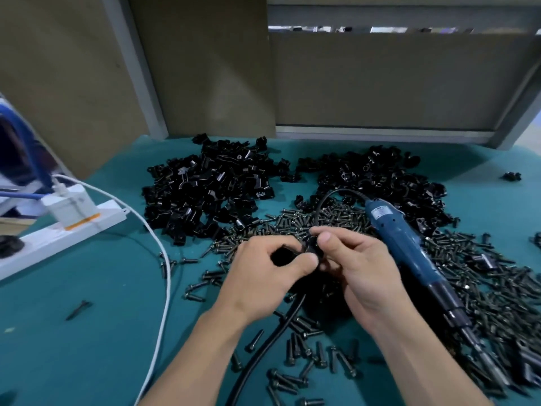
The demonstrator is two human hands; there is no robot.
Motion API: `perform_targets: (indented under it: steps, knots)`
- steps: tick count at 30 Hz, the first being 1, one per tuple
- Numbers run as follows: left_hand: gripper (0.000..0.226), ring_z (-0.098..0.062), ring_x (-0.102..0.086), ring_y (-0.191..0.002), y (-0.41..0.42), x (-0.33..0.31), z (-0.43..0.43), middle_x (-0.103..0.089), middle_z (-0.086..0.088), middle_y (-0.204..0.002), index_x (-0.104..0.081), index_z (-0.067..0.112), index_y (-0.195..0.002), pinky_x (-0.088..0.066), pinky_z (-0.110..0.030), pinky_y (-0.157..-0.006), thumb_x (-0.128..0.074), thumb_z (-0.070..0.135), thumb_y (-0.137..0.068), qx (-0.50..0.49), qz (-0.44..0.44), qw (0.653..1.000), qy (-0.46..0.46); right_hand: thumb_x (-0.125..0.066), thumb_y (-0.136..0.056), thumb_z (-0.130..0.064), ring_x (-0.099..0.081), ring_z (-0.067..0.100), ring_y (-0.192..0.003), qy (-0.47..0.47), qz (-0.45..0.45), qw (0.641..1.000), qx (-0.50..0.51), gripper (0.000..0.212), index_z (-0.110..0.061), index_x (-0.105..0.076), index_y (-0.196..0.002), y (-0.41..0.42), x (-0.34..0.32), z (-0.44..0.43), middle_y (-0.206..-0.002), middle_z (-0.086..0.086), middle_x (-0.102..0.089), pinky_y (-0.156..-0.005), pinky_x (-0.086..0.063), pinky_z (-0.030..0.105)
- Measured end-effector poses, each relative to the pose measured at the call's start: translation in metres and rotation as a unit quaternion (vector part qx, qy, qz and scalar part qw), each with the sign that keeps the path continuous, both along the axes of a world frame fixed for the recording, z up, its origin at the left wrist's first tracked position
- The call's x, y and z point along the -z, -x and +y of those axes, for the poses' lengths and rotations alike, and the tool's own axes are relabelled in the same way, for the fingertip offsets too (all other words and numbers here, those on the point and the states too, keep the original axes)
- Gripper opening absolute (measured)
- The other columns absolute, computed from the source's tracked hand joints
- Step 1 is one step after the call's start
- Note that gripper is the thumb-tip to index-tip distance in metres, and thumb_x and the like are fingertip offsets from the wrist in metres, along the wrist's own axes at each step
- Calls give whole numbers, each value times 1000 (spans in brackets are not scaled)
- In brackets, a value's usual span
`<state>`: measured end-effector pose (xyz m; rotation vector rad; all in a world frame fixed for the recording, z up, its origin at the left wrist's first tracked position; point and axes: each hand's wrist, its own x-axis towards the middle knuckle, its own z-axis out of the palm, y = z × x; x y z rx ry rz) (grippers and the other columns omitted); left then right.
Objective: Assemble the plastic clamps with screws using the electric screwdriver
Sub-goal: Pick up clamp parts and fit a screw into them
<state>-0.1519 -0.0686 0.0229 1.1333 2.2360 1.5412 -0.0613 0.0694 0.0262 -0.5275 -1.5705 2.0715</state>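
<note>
On the teal table (87,347), before heaps of black clamps (210,186) and strewn screws (483,288), the electric screwdriver (409,253) lies just beside the right hand (360,268), which with the left hand (263,276) pinches one small clamp (307,250) between them.

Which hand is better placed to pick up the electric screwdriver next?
Right hand: the electric screwdriver lies beside it on the screws; the left hand is farther away and can hold the clamp.

Assembly workshop (teal-covered bench (87,347)): 2 heaps of black clamps (210,186), loose screws (483,288)
</note>
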Motion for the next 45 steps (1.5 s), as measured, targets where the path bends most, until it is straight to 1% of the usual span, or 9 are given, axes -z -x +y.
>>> perform_targets:
  steps: [4, 7, 14, 19, 25, 29, 34, 42, 45]
  knots:
    - [21, -15, -71, -73, -9, 3, 9, -75, 10, -76, -77, 31, -81, -58, -39, -69, -68, 48, -86, -68, 9, 997, -42, -74, -95, -24, -73, 15, -68, -27, -29, 996, 77, 7, -22, -80, -95, 4, 6, -5, -84, 4, -79, -59, -56, 21]
    - [9, -7, -66, -69, -9, 7, 9, -70, 18, -71, -74, 33, -80, -49, -21, -59, -72, 41, -84, -134, 115, 984, -22, -73, -94, -39, -67, 12, -60, -104, -81, 990, 56, 16, -28, -80, -85, 4, 7, -9, -75, 1, -77, -55, -53, 25]
    - [13, -4, -71, -73, -3, 6, 3, -73, 23, -76, -77, 38, -86, -55, -27, -63, -77, 43, -75, -64, 129, 989, -12, -86, -81, -11, -67, 8, -62, -57, -59, 997, 18, 15, -21, -79, -89, 4, 5, -4, -71, -1, -73, -57, -51, 18]
    - [13, -10, -62, -56, 1, 3, 7, -67, 10, -63, -72, 30, -77, -47, -32, -56, -75, 43, -75, -30, -24, 997, -72, -82, -84, -3, -74, 9, -88, -114, 25, 993, 7, 28, -28, -82, -97, -3, -3, 11, -94, -2, -80, -76, -57, 21]
    - [40, -12, -41, -44, 5, 6, 8, -46, 3, -53, -57, -10, -80, -31, -21, -43, -70, 22, -59, 78, -178, 977, -91, -79, -82, -9, -73, 20, -106, -199, 41, 975, -91, 30, -27, -81, -106, -5, -4, 8, -108, 2, -78, -91, -59, 37]
    - [14, -14, -40, -46, 0, 7, 8, -45, 2, -53, -54, 4, -70, -31, -24, -47, -63, 8, -60, 71, -168, 979, -89, -78, -87, 0, -75, 17, -99, -207, 37, 974, -86, 33, -27, -81, -106, -3, 0, 5, -102, 0, -79, -84, -60, 31]
    - [51, -11, -45, -48, 2, 12, 10, -56, 4, -61, -70, 28, -100, -35, -22, -44, -62, 25, -50, 34, -192, 976, -93, -80, -86, -2, -76, 18, -101, -199, 63, 974, -88, 32, -21, -81, -111, -4, 0, 5, -105, 0, -80, -88, -60, 30]
    - [45, -11, -34, -47, 3, 11, 7, -47, 8, -53, -72, 33, -75, -26, -19, -45, -49, 4, -50, 145, -290, 942, -91, -82, -85, -5, -75, 12, -100, -243, 9, 968, -63, 33, -28, -81, -109, -3, -1, -3, -102, -9, -80, -92, -61, 37]
    - [49, -8, -38, -50, 3, 10, 7, -51, 11, -61, -74, 29, -95, -26, -18, -43, -49, 8, -58, 180, -295, 932, -113, -85, -82, -9, -72, -2, -102, -286, -33, 957, -22, 37, -37, -80, -106, -2, -1, -7, -101, -21, -78, -96, -58, 29]
